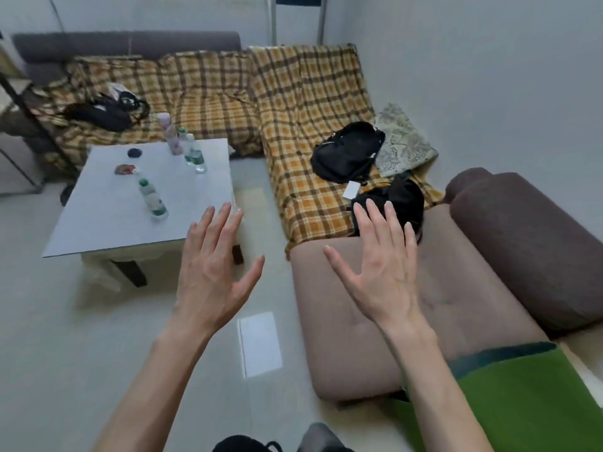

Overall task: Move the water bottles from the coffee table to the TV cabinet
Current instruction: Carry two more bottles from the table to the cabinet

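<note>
A white coffee table (pixel 107 223) stands at the left. One clear water bottle (pixel 152 199) with a green cap and green label stands near its middle. Two similar bottles (pixel 193 153) stand close together at its far right edge, beside a taller pinkish bottle (pixel 170 133). My left hand (pixel 212 272) is raised with fingers spread and empty, just off the table's near right corner. My right hand (pixel 378 272) is raised the same way over the brown sofa seat, also empty. No TV cabinet is in view.
A small dark round object (pixel 134 153) and a red wrapper (pixel 125 169) lie on the table. A plaid-covered corner sofa (pixel 293 125) holds black bags (pixel 347 154) and a patterned cushion (pixel 404 141). A brown sofa section (pixel 463 288) sits at the right. Pale tiled floor (pixel 81 353) lies in front.
</note>
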The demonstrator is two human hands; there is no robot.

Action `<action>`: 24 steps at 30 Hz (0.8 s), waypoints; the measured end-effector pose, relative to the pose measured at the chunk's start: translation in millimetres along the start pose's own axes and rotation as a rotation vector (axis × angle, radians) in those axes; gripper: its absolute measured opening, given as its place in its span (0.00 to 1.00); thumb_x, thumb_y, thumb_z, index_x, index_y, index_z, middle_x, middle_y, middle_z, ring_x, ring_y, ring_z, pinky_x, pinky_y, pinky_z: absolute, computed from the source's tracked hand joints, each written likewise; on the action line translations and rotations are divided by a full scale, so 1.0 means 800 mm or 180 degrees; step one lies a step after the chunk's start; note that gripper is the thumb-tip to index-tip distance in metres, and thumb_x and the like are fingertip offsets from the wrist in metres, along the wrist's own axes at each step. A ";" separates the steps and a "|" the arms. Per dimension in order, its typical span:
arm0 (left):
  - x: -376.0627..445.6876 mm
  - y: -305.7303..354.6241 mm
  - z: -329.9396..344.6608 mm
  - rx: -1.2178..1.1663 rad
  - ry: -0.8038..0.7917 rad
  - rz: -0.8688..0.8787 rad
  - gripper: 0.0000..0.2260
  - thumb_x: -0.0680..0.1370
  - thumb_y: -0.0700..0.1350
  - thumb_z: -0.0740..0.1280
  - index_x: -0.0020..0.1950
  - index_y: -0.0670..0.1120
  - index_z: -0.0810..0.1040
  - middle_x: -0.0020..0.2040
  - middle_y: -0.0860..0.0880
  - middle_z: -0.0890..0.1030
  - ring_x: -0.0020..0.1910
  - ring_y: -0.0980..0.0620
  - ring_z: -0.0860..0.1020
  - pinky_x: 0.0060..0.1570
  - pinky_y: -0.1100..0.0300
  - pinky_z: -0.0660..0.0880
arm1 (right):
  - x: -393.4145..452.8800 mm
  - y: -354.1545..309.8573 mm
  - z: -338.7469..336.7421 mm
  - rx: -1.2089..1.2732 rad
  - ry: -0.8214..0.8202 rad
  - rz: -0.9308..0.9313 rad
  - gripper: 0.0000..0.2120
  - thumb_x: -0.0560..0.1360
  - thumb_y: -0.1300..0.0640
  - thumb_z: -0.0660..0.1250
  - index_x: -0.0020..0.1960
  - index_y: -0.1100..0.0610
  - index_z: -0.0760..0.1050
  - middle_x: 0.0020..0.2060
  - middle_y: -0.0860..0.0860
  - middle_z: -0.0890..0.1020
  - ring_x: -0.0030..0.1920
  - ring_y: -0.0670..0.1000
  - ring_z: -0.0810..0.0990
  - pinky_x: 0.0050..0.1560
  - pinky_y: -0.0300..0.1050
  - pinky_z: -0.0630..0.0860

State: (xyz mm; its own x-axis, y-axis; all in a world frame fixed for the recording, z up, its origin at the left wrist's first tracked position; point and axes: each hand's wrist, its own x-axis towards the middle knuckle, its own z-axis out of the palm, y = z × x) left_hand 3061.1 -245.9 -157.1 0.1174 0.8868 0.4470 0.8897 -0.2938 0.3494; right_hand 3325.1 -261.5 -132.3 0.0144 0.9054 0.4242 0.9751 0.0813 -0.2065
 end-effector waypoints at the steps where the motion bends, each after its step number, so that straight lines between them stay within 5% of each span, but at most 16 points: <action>1: 0.000 -0.018 -0.003 0.0036 0.0049 -0.0092 0.34 0.80 0.62 0.61 0.82 0.48 0.60 0.83 0.48 0.61 0.84 0.47 0.55 0.81 0.41 0.57 | 0.012 -0.016 0.009 0.0018 -0.0017 -0.0103 0.39 0.80 0.28 0.50 0.81 0.53 0.57 0.81 0.52 0.60 0.83 0.53 0.50 0.80 0.62 0.51; 11: 0.025 -0.174 -0.016 0.0203 0.0314 -0.0750 0.33 0.81 0.62 0.60 0.82 0.49 0.60 0.83 0.50 0.62 0.84 0.49 0.55 0.80 0.40 0.59 | 0.122 -0.156 0.124 0.0336 -0.0193 -0.0788 0.37 0.80 0.31 0.54 0.80 0.53 0.59 0.79 0.53 0.64 0.82 0.56 0.55 0.79 0.61 0.53; 18: 0.112 -0.285 -0.008 0.0380 0.0333 -0.1029 0.33 0.80 0.62 0.60 0.82 0.51 0.59 0.83 0.51 0.61 0.84 0.51 0.53 0.83 0.46 0.52 | 0.240 -0.234 0.210 0.0522 -0.0369 -0.1045 0.36 0.81 0.33 0.55 0.80 0.54 0.59 0.79 0.52 0.64 0.82 0.55 0.54 0.80 0.61 0.53; 24: 0.198 -0.373 -0.005 0.0550 0.0301 -0.1230 0.33 0.80 0.61 0.61 0.82 0.50 0.60 0.83 0.50 0.62 0.84 0.50 0.54 0.81 0.43 0.57 | 0.355 -0.305 0.281 0.0729 -0.0543 -0.1215 0.36 0.81 0.33 0.56 0.81 0.54 0.58 0.80 0.52 0.63 0.82 0.54 0.53 0.80 0.60 0.53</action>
State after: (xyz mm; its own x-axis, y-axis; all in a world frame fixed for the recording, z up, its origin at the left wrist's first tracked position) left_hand 2812.7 -19.3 -187.1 -0.2727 0.8810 0.3867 0.9220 0.1245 0.3665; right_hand 3041.2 69.8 -159.6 -0.3906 0.8469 0.3607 0.8295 0.4938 -0.2611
